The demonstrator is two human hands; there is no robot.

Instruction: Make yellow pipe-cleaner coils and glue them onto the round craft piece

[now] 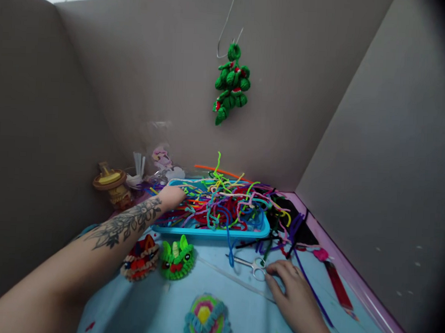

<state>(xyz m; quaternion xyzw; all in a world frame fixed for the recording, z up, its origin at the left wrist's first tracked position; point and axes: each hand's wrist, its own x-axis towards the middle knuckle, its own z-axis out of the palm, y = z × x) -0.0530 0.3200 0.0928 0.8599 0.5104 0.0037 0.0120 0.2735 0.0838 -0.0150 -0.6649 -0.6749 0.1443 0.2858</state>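
The left hand reaches into the left end of the pile of pipe cleaners; its fingers are buried, so I cannot tell how closed they are or what they grip. The right hand lies half open, fingers loosely bent, with nothing visible in its hold. Just left of its fingertips are the scissors. The blue tray under the pile extends rightward from the left hand. Nearer the body than that hand sit 2 fuzzy heads, a green head and a red-orange head. Beyond and above both hands hangs a green ornament.
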